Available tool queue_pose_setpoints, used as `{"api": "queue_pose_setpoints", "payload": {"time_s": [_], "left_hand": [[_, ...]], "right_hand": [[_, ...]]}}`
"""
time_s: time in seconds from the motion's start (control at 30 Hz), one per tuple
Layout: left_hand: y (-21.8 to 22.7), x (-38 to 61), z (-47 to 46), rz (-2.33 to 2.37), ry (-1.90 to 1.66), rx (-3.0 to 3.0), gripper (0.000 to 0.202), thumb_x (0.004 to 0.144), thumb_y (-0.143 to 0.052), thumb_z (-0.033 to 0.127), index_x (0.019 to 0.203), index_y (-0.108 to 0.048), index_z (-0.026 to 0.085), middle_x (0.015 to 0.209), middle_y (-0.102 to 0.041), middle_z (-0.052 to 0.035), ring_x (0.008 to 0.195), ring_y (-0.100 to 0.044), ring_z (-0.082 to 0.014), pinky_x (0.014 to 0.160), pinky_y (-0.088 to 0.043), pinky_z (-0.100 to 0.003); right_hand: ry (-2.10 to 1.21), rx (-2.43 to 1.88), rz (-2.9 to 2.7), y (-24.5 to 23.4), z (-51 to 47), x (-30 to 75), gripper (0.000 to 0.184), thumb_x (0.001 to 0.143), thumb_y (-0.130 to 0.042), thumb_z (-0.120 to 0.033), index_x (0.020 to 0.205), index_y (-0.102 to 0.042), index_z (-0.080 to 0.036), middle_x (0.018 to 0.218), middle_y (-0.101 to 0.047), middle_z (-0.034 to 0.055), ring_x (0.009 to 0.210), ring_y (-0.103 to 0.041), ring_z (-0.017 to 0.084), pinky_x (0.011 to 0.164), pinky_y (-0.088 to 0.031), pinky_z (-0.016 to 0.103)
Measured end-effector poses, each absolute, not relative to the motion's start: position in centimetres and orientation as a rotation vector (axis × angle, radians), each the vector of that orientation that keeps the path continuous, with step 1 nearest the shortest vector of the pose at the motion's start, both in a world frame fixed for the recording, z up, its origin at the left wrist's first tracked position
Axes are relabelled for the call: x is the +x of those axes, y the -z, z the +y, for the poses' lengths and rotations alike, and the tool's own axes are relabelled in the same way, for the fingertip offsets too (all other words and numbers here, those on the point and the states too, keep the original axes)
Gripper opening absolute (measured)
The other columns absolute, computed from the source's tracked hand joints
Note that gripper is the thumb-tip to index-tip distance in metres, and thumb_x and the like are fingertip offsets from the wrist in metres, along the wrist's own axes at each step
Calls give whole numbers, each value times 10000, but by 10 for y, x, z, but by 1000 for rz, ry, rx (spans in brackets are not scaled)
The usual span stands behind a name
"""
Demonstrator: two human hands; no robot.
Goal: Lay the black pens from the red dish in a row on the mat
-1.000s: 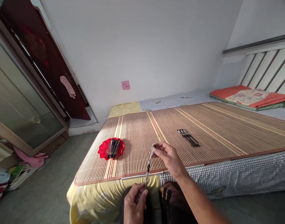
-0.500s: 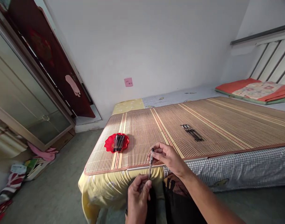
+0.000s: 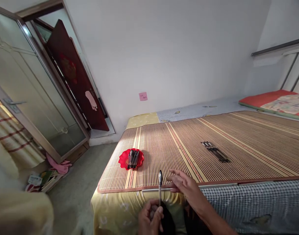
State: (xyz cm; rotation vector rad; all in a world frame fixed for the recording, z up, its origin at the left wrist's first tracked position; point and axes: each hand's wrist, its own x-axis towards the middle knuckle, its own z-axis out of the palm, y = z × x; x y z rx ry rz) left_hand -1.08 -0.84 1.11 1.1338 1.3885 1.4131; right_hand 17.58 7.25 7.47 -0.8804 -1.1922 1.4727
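"What is held?"
"A pen, pinched upright by the left hand; nothing is gripped by the right hand, its fingers parted just beside the pen."
"The rest?"
"Loose pens are laid beyond the right fingers; a dish is set beyond the left."

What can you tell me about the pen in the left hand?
The pen is slim and straight, with a dark upper end, apparently capped, and a paler, plastic-looking barrel. It stands nearly upright, its lower end hidden in the left hand, which pinches it. The right hand is open beside it.
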Motion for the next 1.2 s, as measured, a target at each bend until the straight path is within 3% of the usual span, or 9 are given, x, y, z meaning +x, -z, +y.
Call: {"api": "queue_pose_setpoints", "payload": {"time_s": [0.17,0.27,0.33,0.4,0.57,0.67,0.77,0.9,1.2], "left_hand": [[-28,-58,1,1484,-1472,1103,613,726,-799,704,936,-743,131,654,-670,-38,542,-556,-135,485,-410,-216],[-39,-82,18,1635,-1529,1154,551,744,-781,667,878,-717,137,668,-679,-48,607,-602,-177,560,-456,-259],[-49,-97,39,1812,-1512,1253,519,749,-728,674,802,-677,160,635,-653,-40,579,-582,-190,552,-446,-281],[-59,-111,67,2041,-1370,1448,432,829,-606,609,795,-659,181,636,-640,-33,587,-579,-203,563,-429,-291],[-75,-137,143,2281,-1143,1541,188,823,-622,288,658,-572,214,638,-630,-22,663,-608,-210,620,-373,-288],[-71,-145,174,2403,-967,1535,217,798,-657,182,621,-535,211,639,-622,-16,683,-622,-207,634,-378,-286],[-61,-150,190,2487,-806,1514,204,828,-693,169,667,-570,191,688,-643,-6,720,-634,-194,689,-434,-296],[-52,-155,197,2544,-689,1502,152,864,-699,197,736,-623,167,760,-682,-39,776,-660,-208,723,-471,-320],[-52,-153,199,2577,-579,1570,116,854,-707,262,852,-653,159,877,-745,-122,891,-718,-295,710,-465,-326]], "right_hand": [[-938,-1018,-823,-91,87,254,557,821,-753,-660,1206,-670,-266,1087,-750,105,844,-733,243,734,-608,403],[-640,-988,-739,-110,89,291,391,855,-759,-563,1108,-695,-271,965,-726,76,807,-704,216,747,-579,382],[-580,-1058,-839,-105,85,293,374,874,-739,-565,1100,-707,-269,911,-724,72,769,-698,216,737,-587,380],[-598,-1169,-1022,-80,78,278,416,890,-693,-614,1120,-710,-268,870,-739,75,717,-708,227,692,-614,378],[-672,-1190,-1484,20,62,223,364,981,-575,-562,1135,-707,-260,794,-784,64,675,-778,223,577,-633,265],[-466,-1114,-1666,52,59,206,271,1044,-506,-438,1121,-696,-261,898,-815,56,786,-809,192,693,-643,217],[-294,-1067,-1756,54,60,203,199,1059,-489,-332,1097,-677,-281,979,-824,39,856,-812,168,767,-637,194],[-250,-1067,-1797,46,61,207,168,1056,-486,-271,1094,-649,-285,950,-818,22,811,-808,153,735,-633,174],[-288,-1104,-1753,51,61,207,169,1060,-480,-284,1058,-649,-284,915,-809,17,791,-805,153,726,-633,177]]}}
